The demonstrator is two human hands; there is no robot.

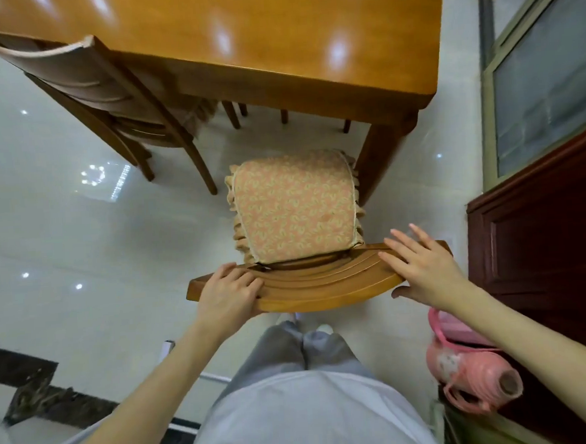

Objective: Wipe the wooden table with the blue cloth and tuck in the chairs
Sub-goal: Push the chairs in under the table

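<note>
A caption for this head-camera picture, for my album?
Left hand grips, right hand rests on a cushioned chair's backrest, seat not yet under the wooden table.

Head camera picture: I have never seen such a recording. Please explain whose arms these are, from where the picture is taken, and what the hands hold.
There is no machine here. A person wears one wide-angle camera on the head. It looks down, so you see that person's own arms and legs. The left hand grips the top rail of a chair, with its fingers curled over the wood. The right hand lies on the other end of the rail with its fingers straight. The chair's seat, with a flowered cushion, stands outside the wooden table, near its corner leg. A second chair stands at the table's left side. The blue cloth is not in view.
</note>
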